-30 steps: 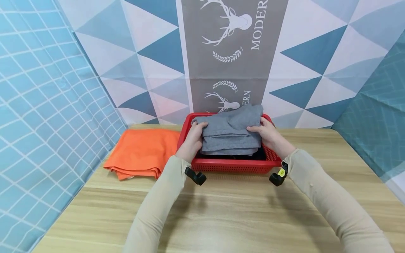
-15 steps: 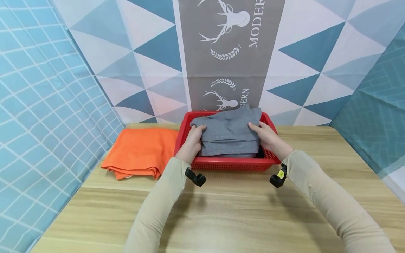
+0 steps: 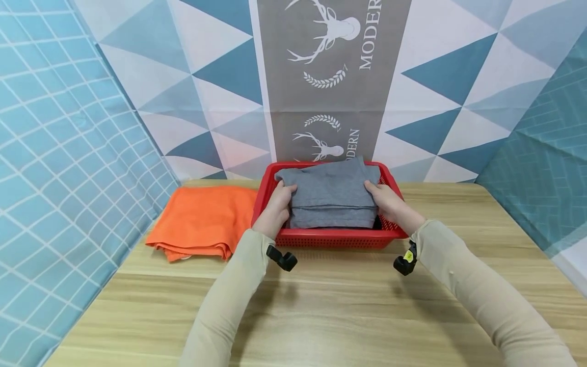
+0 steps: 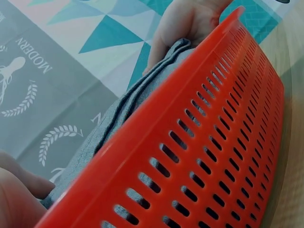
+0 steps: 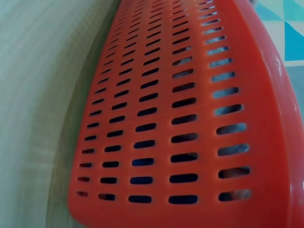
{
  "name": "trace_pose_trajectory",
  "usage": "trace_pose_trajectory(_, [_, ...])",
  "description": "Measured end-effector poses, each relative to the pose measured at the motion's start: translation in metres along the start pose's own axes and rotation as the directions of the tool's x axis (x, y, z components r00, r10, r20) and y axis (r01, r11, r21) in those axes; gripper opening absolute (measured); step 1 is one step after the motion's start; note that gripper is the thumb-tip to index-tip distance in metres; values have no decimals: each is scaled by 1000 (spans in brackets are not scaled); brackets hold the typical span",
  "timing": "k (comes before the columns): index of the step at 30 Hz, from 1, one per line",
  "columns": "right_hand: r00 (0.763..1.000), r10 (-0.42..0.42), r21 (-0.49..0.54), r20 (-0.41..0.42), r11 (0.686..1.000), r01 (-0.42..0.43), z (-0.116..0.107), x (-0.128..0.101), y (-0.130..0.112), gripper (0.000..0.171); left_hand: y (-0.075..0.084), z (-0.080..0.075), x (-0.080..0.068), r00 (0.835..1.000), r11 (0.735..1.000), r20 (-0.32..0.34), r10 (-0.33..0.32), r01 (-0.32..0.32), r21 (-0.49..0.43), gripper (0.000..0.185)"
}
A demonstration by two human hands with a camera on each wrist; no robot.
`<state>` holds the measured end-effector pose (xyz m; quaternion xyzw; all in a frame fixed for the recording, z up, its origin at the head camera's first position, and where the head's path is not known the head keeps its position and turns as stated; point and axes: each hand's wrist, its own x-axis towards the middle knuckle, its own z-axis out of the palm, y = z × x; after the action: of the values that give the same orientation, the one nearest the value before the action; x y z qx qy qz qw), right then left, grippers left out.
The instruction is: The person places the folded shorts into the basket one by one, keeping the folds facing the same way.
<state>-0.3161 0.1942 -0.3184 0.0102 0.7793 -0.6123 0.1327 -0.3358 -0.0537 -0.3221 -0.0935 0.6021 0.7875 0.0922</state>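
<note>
A folded grey cloth [image 3: 332, 191] lies inside the red plastic basket [image 3: 337, 237], its layered front edge close behind the basket's front rim. My left hand [image 3: 277, 206] grips its left edge, thumb on top and the other fingers hidden down the side. At the right edge my right hand [image 3: 391, 204] holds it the same way, thumb tip on the upper face. In the left wrist view, grey cloth [image 4: 130, 107] shows above the rim between both hands. The right wrist view is filled by the basket's slotted wall [image 5: 156, 114].
A folded orange cloth [image 3: 204, 219] lies on the wooden table [image 3: 321, 306] just left of the basket. A patterned backdrop [image 3: 337, 86] stands right behind the basket, and a blue checked sheet [image 3: 69, 153] runs along the left side.
The grey cloth has sunk lower into the basket, and its front layers lie flatter and more together. My right hand has shifted slightly to the right along its edge.
</note>
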Motion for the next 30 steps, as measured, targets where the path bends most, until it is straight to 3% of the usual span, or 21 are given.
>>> trace_pose_trajectory(10, [996,88,-38,-9,995,-89,3,-1,3,60,-4,-3,-3,994,994,-85,-71,78,79,59])
trace_pose_trajectory(13, [994,107,-83,-25,991,-108,4,-1,7,60,-5,-3,-5,994,989,-88,-67,77,126,57])
trace_pose_trajectory(17, [994,66,-244,-82,966,-84,4,-2,10,58,-5,-3,-8,997,974,-79,5,13,226,71])
trace_pose_trajectory(19, [991,5,-356,-131,933,-52,5,-2,11,60,-3,-2,-10,993,948,-89,72,-40,316,82])
trace_pose_trajectory(20, [987,-33,-397,-157,917,-32,5,-3,11,61,-2,-2,-11,990,921,-86,115,-74,381,84])
trace_pose_trajectory(22, [969,-122,-479,-213,878,5,6,-4,12,65,0,-1,-13,977,827,-54,204,-143,543,85])
trace_pose_trajectory(23, [958,-166,-514,-235,858,23,6,-4,12,67,1,-1,-15,971,762,-21,239,-174,623,84])
trace_pose_trajectory(24, [946,-213,-550,-245,834,46,6,-5,12,69,1,-1,-15,963,685,30,269,-213,697,82])
trace_pose_trajectory(26, [915,-324,-614,-240,781,116,7,-6,12,67,1,-2,-17,940,493,160,303,-298,818,75])
trace_pose_trajectory(28, [880,-435,-697,-189,691,192,7,-6,13,61,1,-3,-18,916,314,280,286,-366,876,72])
trace_pose_trajectory(30, [850,-517,-768,-100,584,264,6,-5,14,54,-1,-3,-19,895,167,371,247,-416,894,69])
